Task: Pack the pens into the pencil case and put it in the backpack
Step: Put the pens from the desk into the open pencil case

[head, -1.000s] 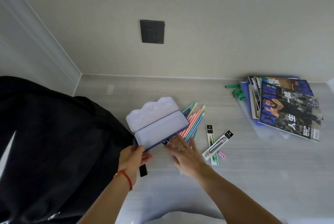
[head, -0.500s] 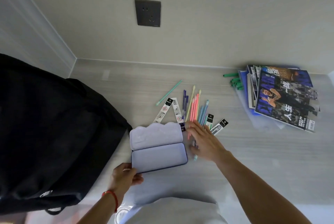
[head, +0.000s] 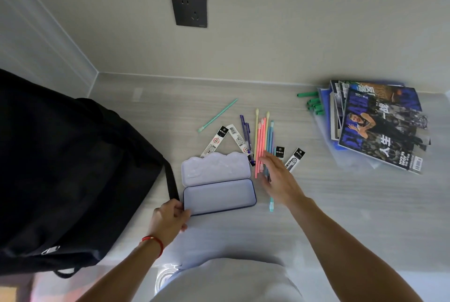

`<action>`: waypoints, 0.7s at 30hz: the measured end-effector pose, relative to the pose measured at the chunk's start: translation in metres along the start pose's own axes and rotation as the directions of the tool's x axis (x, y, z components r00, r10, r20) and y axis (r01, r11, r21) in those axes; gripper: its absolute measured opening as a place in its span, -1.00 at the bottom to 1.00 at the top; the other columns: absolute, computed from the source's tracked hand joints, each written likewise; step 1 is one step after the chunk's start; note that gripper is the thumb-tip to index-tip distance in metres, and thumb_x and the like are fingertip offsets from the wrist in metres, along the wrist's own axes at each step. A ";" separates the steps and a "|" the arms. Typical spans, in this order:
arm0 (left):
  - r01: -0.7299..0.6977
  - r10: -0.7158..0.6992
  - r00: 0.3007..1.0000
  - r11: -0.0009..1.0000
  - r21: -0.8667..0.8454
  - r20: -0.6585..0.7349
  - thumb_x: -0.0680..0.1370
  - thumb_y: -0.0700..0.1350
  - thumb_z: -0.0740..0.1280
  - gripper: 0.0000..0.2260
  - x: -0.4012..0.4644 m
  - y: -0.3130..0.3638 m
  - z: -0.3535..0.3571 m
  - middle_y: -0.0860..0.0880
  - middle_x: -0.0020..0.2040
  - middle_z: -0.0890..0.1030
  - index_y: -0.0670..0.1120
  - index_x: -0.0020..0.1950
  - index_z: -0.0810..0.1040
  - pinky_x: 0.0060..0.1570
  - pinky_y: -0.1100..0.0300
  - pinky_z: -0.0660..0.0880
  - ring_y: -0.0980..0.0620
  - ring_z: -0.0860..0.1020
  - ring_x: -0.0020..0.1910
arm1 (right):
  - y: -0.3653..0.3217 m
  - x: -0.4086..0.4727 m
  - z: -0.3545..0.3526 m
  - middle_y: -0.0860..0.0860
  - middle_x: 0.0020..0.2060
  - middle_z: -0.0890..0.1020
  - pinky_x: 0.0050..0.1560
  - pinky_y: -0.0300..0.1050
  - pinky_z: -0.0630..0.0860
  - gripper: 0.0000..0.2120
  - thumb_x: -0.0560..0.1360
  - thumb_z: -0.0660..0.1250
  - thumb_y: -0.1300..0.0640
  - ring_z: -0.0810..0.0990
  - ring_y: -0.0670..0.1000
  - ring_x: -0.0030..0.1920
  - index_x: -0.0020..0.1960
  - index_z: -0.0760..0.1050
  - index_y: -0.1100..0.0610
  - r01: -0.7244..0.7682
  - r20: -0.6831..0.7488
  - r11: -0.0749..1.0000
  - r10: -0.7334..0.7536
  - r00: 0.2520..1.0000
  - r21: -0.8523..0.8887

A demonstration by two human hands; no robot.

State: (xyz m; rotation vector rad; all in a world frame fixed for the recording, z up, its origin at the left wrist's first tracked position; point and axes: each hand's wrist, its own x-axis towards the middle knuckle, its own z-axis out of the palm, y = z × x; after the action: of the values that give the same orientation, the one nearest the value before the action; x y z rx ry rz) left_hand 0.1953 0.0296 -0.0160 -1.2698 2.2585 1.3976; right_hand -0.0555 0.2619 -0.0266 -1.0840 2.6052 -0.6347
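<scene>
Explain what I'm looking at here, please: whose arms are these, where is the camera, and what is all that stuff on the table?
There is no machine here: these are a person's two bare arms, filmed by a wide-angle camera worn on the head and looking down. The left hand steadies the near corner of an open, empty pencil case. The right hand, fingers spread, reaches over a bunch of pastel pens lying on the table; it holds nothing yet. One teal pen lies apart, with packaged refills nearby. A black backpack sits to the left, a stack of magazines to the right.

Soft even light, wide-angle edge bending, slight motion blur.
</scene>
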 end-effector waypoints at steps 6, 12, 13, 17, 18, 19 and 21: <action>-0.055 0.067 0.984 0.995 0.077 -0.165 0.48 -0.06 0.42 -0.87 0.003 0.011 -0.001 0.03 -0.47 0.53 0.06 -0.19 0.48 -0.43 0.09 0.53 -0.03 0.50 -0.46 | -0.005 0.001 -0.001 0.05 -0.12 0.69 -0.20 -0.03 0.57 -0.77 0.56 0.36 -0.06 0.61 0.10 -0.20 0.00 0.44 0.09 -0.481 -0.063 0.874 0.478 0.876 -0.063; -0.171 0.186 0.973 0.979 0.112 -0.134 0.49 -0.20 0.29 -0.83 0.008 0.029 -0.006 0.08 -0.49 0.42 0.10 -0.09 0.47 -0.55 0.29 0.39 0.10 0.40 -0.50 | -0.014 0.011 0.002 0.11 -0.03 0.68 -0.15 -0.01 0.50 -0.58 0.51 0.40 -0.20 0.67 0.22 0.02 0.02 0.39 0.13 -0.664 0.036 0.746 0.666 0.745 -0.057; -0.182 0.195 0.972 0.977 0.109 -0.130 0.50 -0.22 0.28 -0.81 0.008 0.033 -0.006 0.08 -0.48 0.43 0.10 -0.06 0.48 -0.55 0.32 0.40 0.10 0.42 -0.49 | -0.016 0.013 0.002 0.11 -0.02 0.67 -0.15 -0.01 0.49 -0.57 0.51 0.40 -0.20 0.67 0.23 0.03 0.06 0.41 0.14 -0.683 0.032 0.728 0.685 0.728 -0.059; -0.215 0.224 0.968 0.973 0.083 -0.117 0.51 -0.25 0.24 -0.77 0.004 0.042 -0.003 0.05 -0.48 0.44 0.09 0.00 0.49 -0.56 0.45 0.33 0.20 0.46 -0.48 | -0.021 0.014 0.004 0.13 -0.03 0.68 -0.14 -0.02 0.53 -0.61 0.55 0.34 -0.18 0.66 0.22 0.01 0.07 0.54 0.16 -0.665 0.043 0.737 0.673 0.738 -0.126; -0.227 0.235 0.965 0.970 0.082 -0.113 0.51 -0.25 0.24 -0.76 0.003 0.043 -0.002 0.03 -0.48 0.45 0.10 0.00 0.49 -0.54 0.45 0.34 0.20 0.47 -0.46 | -0.022 0.013 0.004 0.13 -0.04 0.68 -0.15 -0.03 0.53 -0.63 0.55 0.34 -0.15 0.66 0.21 0.00 0.06 0.56 0.17 -0.655 0.045 0.744 0.664 0.746 -0.129; -0.238 0.247 0.963 0.967 0.085 -0.108 0.52 -0.25 0.24 -0.75 0.002 0.043 -0.001 0.01 -0.46 0.47 0.11 0.01 0.48 -0.53 0.43 0.37 0.17 0.47 -0.45 | -0.024 0.013 0.003 0.14 -0.05 0.68 -0.16 -0.04 0.54 -0.66 0.55 0.35 -0.11 0.67 0.21 -0.01 0.06 0.57 0.18 -0.642 0.050 0.755 0.652 0.756 -0.135; -0.249 0.258 0.962 0.964 0.093 -0.094 0.52 -0.25 0.24 -0.74 0.000 0.044 0.000 -0.05 -0.41 0.52 0.13 0.02 0.47 -0.48 0.31 0.46 0.07 0.49 -0.44 | -0.026 0.014 0.000 0.16 -0.05 0.69 -0.14 -0.02 0.58 -0.69 0.56 0.34 -0.04 0.67 0.22 -0.01 0.07 0.58 0.21 -0.603 0.067 0.783 0.617 0.784 -0.153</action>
State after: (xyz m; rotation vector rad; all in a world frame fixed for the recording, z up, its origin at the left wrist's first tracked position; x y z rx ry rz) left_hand 0.1624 0.0380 0.0125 -1.0834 2.5990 1.3287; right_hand -0.0490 0.2355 -0.0154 -0.2254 2.6870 -0.2461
